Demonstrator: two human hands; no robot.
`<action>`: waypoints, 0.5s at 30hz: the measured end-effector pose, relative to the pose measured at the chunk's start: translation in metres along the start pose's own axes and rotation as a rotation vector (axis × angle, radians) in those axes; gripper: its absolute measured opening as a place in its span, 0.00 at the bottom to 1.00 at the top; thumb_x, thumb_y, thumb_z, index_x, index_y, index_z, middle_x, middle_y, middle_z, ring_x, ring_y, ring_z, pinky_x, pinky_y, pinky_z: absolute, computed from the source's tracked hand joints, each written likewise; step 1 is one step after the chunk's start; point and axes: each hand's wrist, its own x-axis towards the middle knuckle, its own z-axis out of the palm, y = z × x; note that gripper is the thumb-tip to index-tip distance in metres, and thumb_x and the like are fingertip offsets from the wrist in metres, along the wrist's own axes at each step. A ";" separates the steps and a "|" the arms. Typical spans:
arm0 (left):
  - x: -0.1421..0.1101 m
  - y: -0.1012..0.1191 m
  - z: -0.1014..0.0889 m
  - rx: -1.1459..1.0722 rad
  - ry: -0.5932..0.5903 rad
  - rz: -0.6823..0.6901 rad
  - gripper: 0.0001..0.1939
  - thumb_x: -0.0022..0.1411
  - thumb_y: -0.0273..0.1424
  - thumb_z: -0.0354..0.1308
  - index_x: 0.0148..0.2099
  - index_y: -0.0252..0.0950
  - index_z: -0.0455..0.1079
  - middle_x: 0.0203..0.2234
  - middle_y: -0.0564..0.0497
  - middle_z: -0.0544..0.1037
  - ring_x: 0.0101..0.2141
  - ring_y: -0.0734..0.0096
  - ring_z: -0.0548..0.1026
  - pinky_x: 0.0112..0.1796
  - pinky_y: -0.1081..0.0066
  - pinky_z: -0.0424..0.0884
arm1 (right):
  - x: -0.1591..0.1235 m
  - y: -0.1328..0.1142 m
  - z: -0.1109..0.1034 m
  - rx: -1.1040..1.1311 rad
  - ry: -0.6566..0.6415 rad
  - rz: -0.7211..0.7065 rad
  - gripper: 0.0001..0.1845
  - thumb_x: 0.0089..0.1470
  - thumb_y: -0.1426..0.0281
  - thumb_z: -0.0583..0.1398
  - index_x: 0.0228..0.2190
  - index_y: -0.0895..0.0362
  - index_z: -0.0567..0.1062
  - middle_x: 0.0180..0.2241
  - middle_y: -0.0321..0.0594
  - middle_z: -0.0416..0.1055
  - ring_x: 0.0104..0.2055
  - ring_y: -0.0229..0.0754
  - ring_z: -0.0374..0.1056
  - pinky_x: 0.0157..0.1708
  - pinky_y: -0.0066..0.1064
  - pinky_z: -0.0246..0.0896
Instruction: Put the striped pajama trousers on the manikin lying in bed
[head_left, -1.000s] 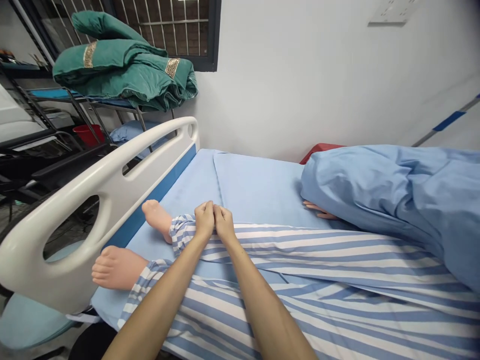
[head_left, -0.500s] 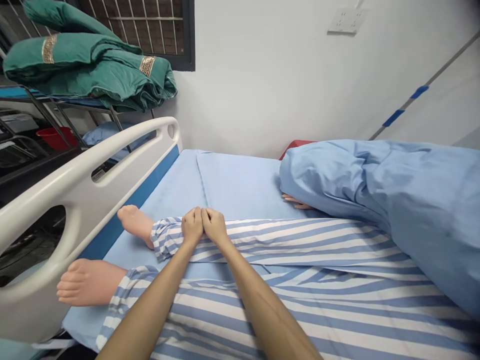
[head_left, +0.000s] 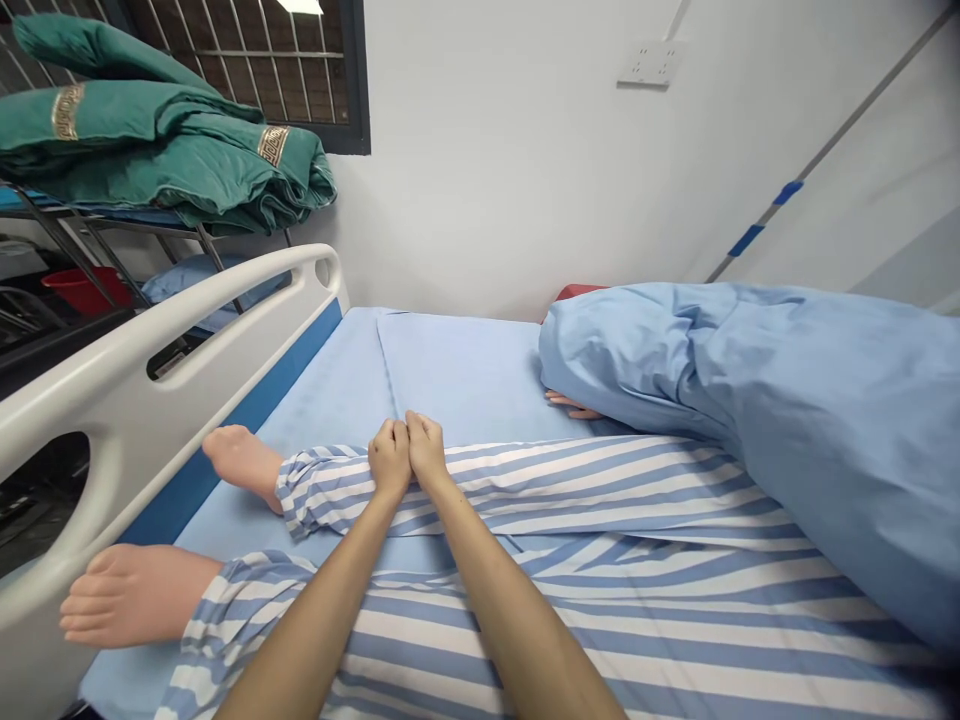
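A manikin lies on the bed in blue-and-white striped trousers (head_left: 570, 490). My left hand (head_left: 390, 459) and my right hand (head_left: 426, 452) rest side by side on the far trouser leg, near its cuff, both curled closed and pinching the striped cloth. The far foot (head_left: 236, 460) sticks out of that cuff to the left. The near foot (head_left: 127, 593) lies close to the white footboard (head_left: 142, 370). A manikin hand (head_left: 570, 404) peeks from under the light blue blanket (head_left: 757, 400) on the right.
The light blue bed sheet (head_left: 450, 370) reaches the white wall. A folded green quilt (head_left: 165, 140) lies on a metal rack beyond the footboard, with a red basin (head_left: 71, 288) below. A barred window and a wall socket (head_left: 649, 62) are above.
The view has swung to the right, so bed and footboard shifted left in the picture. My hands stay closed together on the far trouser leg.
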 end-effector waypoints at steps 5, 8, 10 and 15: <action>0.001 -0.008 -0.001 -0.014 -0.036 0.020 0.16 0.60 0.36 0.43 0.21 0.38 0.54 0.14 0.57 0.60 0.20 0.76 0.56 0.25 0.73 0.52 | -0.002 -0.015 -0.015 -0.474 -0.092 -0.240 0.18 0.54 0.63 0.52 0.16 0.55 0.62 0.15 0.32 0.56 0.20 0.35 0.50 0.24 0.28 0.42; 0.001 -0.007 -0.001 0.038 -0.039 0.027 0.16 0.60 0.36 0.44 0.21 0.38 0.55 0.14 0.58 0.60 0.20 0.76 0.57 0.25 0.73 0.51 | -0.006 -0.011 -0.024 -0.498 -0.103 -0.281 0.19 0.56 0.63 0.49 0.17 0.55 0.63 0.16 0.33 0.59 0.20 0.35 0.52 0.24 0.28 0.42; 0.001 -0.004 0.000 0.045 -0.045 0.027 0.16 0.59 0.36 0.45 0.20 0.37 0.55 0.15 0.57 0.60 0.21 0.76 0.57 0.25 0.73 0.52 | -0.007 -0.004 -0.028 -0.433 -0.084 -0.253 0.20 0.58 0.62 0.47 0.17 0.55 0.63 0.16 0.33 0.60 0.20 0.35 0.53 0.24 0.27 0.43; 0.004 0.017 0.011 -0.183 -0.106 -0.031 0.15 0.57 0.33 0.45 0.19 0.38 0.52 0.14 0.58 0.57 0.20 0.77 0.57 0.24 0.74 0.53 | -0.002 0.006 -0.032 -0.217 -0.065 -0.207 0.22 0.58 0.60 0.45 0.17 0.56 0.62 0.17 0.33 0.59 0.22 0.35 0.54 0.24 0.26 0.47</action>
